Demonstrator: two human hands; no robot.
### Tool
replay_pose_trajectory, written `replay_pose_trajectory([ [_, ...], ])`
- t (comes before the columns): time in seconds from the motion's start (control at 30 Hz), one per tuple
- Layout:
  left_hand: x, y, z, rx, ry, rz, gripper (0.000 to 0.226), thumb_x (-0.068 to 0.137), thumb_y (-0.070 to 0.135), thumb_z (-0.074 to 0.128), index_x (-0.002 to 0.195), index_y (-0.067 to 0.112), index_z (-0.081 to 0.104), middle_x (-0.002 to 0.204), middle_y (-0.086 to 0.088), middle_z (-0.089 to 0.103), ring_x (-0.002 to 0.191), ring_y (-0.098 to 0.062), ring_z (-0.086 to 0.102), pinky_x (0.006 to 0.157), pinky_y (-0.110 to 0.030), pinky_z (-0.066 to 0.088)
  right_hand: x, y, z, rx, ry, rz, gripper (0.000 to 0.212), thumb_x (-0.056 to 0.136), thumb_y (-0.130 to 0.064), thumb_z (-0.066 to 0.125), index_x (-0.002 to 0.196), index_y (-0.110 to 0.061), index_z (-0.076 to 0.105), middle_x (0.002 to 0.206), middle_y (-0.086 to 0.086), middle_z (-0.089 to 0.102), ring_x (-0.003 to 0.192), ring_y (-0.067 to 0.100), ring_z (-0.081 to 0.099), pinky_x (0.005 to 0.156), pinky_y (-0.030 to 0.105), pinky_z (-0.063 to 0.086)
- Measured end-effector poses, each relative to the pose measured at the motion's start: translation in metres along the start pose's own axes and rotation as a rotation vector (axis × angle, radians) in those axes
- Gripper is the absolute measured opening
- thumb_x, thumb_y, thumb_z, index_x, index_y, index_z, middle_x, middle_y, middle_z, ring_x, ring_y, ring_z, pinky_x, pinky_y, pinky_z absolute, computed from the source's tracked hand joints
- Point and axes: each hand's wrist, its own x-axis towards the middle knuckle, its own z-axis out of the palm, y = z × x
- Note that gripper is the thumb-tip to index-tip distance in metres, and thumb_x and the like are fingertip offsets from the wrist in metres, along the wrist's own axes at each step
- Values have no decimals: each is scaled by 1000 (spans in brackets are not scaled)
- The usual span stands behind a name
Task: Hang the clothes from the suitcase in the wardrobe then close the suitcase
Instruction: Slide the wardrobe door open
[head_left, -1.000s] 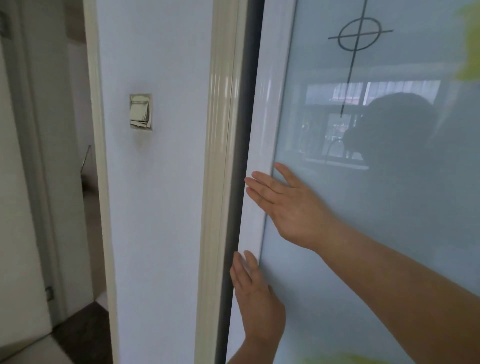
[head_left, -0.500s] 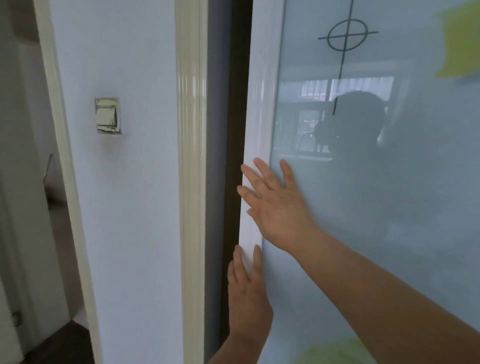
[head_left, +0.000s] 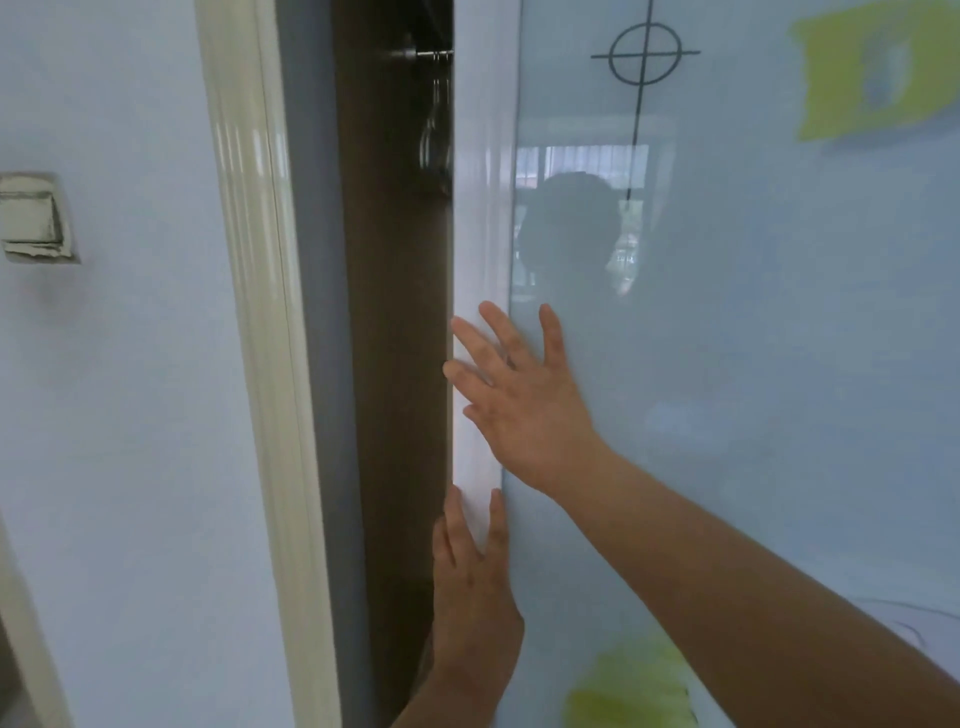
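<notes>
The wardrobe's sliding door (head_left: 753, 338) is frosted glass in a white frame, with a black circle-and-cross mark and yellow-green patches. My right hand (head_left: 524, 405) lies flat on the glass near the door's left edge, fingers spread. Lower down, my left hand (head_left: 470, 582) presses flat on the white frame, fingers pointing up. A dark gap (head_left: 397, 364) shows the wardrobe's brown inside, with a metal hanging rail (head_left: 428, 53) and a clear hanger (head_left: 434, 140) near the top. No suitcase or clothes are in view.
A cream door jamb (head_left: 260, 338) and a pale wall with a light switch (head_left: 34, 218) stand left of the gap. A person's dark reflection shows in the glass.
The door has slid to the right under both hands. The dark gap has grown from a thin slit to a wide strip that shows the rail.
</notes>
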Motion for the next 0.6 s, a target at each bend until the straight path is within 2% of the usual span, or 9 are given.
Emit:
replay_pose_trajectory([
  [0.07,-4,4,8,14,9,35,76,68,12,29,144,14,29,139,-30,31,120,-46,50,94,-48,48,-12,9,3,4,-3,41,51,98,-48,29,146,-32,24,161,4,-4,146,32,-12,109,64,-13],
  [0.2,-9,18,16,-29,58,170,89,52,6,59,138,18,39,139,-22,36,116,-38,47,85,-42,53,-33,26,10,39,23,110,52,96,-47,31,144,-28,33,161,4,5,147,32,-5,110,62,-12],
  [0.3,-7,36,22,-44,18,220,109,33,14,81,135,18,41,137,-22,41,114,-35,42,81,-42,54,-47,36,16,111,123,172,49,87,-42,52,130,-19,54,154,9,30,144,35,18,112,62,1],
  [0.37,-8,50,26,-65,22,227,109,32,13,81,134,18,42,137,-22,41,109,-33,43,78,-41,55,-56,44,21,113,179,200,48,83,-39,59,125,-16,57,149,10,39,141,36,27,111,62,7],
  [0.47,-12,74,28,-107,24,259,108,30,12,78,132,17,44,137,-23,43,112,-34,43,81,-41,54,-70,58,21,67,169,233,44,85,-41,57,123,-18,54,148,8,41,141,34,29,110,62,11],
  [0.53,-16,90,27,-120,4,288,107,28,13,77,130,15,45,135,-25,50,119,-35,41,97,-42,44,-80,69,22,11,126,256,39,87,-45,55,117,-20,59,149,6,39,142,33,28,111,61,11],
  [0.6,-18,104,25,-122,-15,306,108,26,14,80,128,14,45,133,-25,52,122,-37,38,113,-41,17,-90,79,23,-18,102,278,38,88,-46,53,115,-21,60,149,5,40,142,32,28,111,60,11],
])
